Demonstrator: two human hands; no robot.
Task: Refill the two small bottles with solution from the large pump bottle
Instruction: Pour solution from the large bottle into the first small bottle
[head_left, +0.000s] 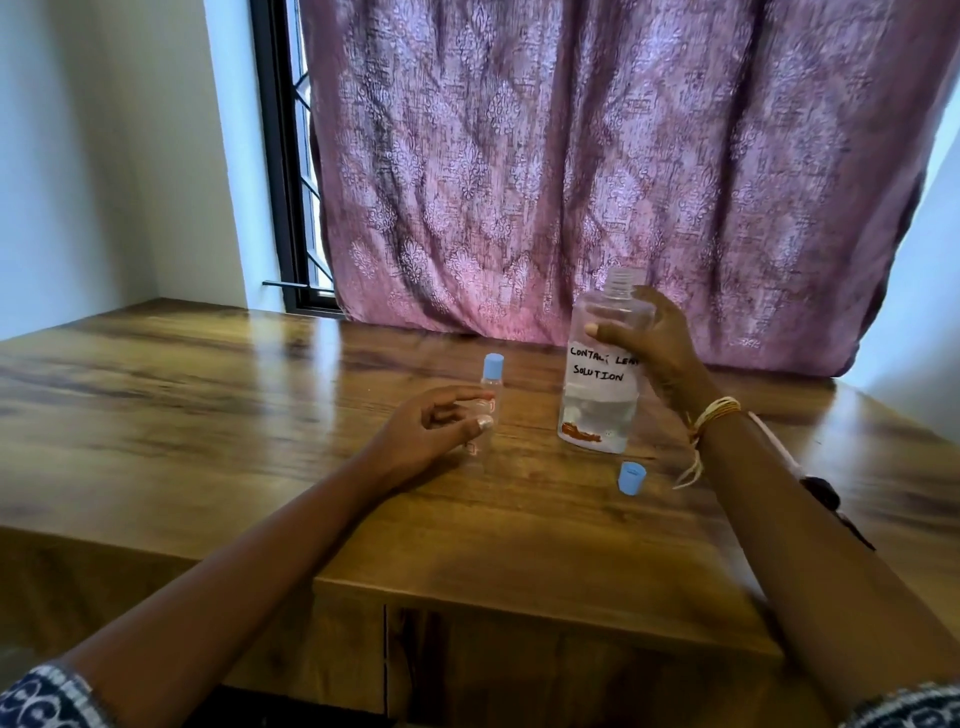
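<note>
So the big clear bottle was standing upright on the wooden table, pump already off and its threaded neck open at the top, with a white label handwritten "contact lens solution" (part of it hidden by the hand). It only had liquid in roughly the bottom third. The right hand was wrapped around its upper part from the right side, thumb across the front, properly gripping it, with a bunch of yellowish thread bands on that wrist. Over to the left, one small bottle stood upright with its light blue cap on, and the left hand was at it, fingertips touching its side in a loose pinch; can't really say if it was truly holding it or just resting there. There seemed to be another small clear bottle just in front, under the thumb, but it was too blurry to be sure. A loose blue cap lay on the table near the base of the big bottle, towards the front. A purple patterned curtain hung behind everything.
</note>
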